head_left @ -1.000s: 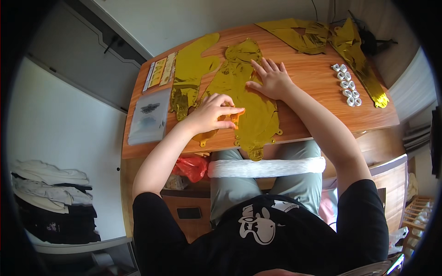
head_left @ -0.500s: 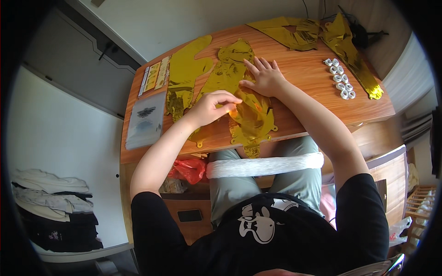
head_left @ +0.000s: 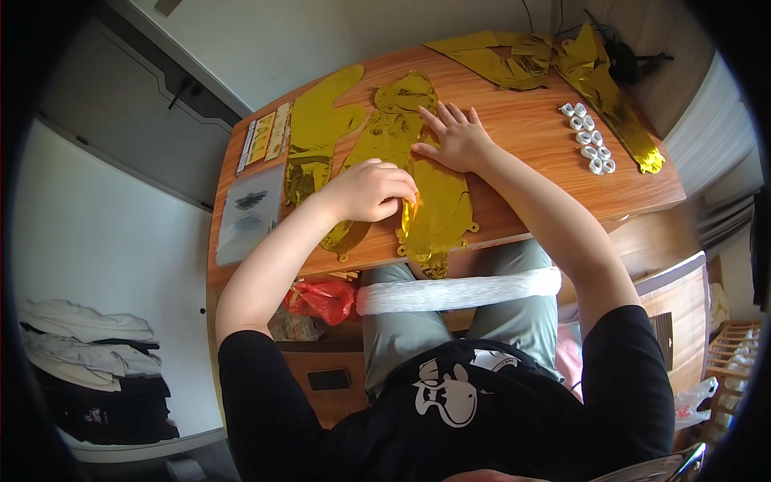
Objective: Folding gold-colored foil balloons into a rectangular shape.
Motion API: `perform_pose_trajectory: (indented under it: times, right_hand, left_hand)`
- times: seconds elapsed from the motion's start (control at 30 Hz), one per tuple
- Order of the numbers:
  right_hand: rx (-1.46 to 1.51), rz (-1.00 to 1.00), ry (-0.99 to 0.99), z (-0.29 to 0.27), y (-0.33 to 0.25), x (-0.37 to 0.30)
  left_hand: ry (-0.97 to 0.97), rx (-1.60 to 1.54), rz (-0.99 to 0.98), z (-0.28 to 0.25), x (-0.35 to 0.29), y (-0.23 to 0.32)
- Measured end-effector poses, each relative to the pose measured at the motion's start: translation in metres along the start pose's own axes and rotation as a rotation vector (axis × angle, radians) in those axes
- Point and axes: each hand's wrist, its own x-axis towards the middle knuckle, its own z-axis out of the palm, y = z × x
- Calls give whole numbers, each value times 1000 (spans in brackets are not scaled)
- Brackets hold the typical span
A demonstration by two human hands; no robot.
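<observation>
White plastic-wrapped roll [head_left: 458, 292] across the lap, red bag [head_left: 321, 299] to its left, left hand [head_left: 365, 191] pinching the edge of a gold foil balloon [head_left: 438, 205] on the worktop [head_left: 530, 128], right hand [head_left: 456, 136] spread flat on it, more gold foil shapes [head_left: 321, 128] left, small white rolls [head_left: 590, 138] far right.

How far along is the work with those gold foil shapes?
Done: two flat foil shapes lie side by side on the desk. In hand: left hand pinches the front shape, right hand presses it flat. Left: the crumpled foil pile at the far edge.
</observation>
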Motion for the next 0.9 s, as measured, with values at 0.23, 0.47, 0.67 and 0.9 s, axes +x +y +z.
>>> perform_pose_trajectory:
  times: [0.23, 0.47, 0.67, 0.9]
  right_hand:
    - [1, -1, 8, 2, 2, 1]
    - [-11, -10, 17, 2, 2, 0]
    - [7, -8, 21, 3, 2, 0]
    - [9, 0, 11, 1, 1, 1]
  left_hand:
    - [-49, -21, 61, 1, 17, -1]
    - [157, 9, -21, 27, 14, 7]
    - [152, -2, -269, 38, -4, 1]
    - [144, 75, -224, 37, -8, -1]
